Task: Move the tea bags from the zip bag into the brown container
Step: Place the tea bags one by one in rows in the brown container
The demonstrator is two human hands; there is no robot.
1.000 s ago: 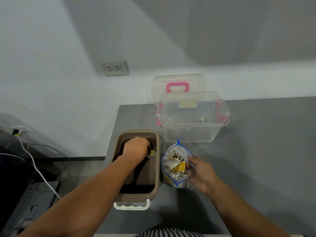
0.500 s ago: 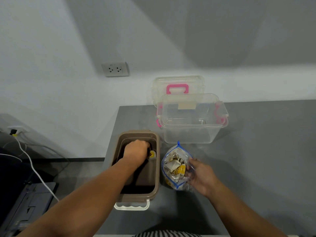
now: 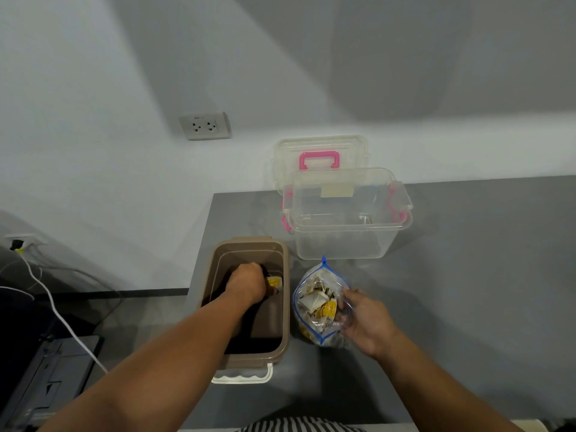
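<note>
A brown container (image 3: 282, 313) stands open near the grey table's left edge. My left hand (image 3: 247, 285) is down inside it, fingers curled around a tea bag (image 3: 275, 282) whose yellow tag shows at the knuckles. To its right lies a clear zip bag (image 3: 318, 304) with a blue seal, open and holding several tea bags with yellow tags. My right hand (image 3: 364, 322) grips the right side of the zip bag.
A clear plastic box (image 3: 346, 226) with pink latches stands behind the zip bag; its lid (image 3: 318, 154) with a pink handle leans on the wall. A white lid (image 3: 243, 375) pokes out under the brown container. Left of the table edge run cables (image 3: 56, 310).
My left hand has sunk a little deeper into the brown container with the tea bag. My right hand keeps its hold on the zip bag.
</note>
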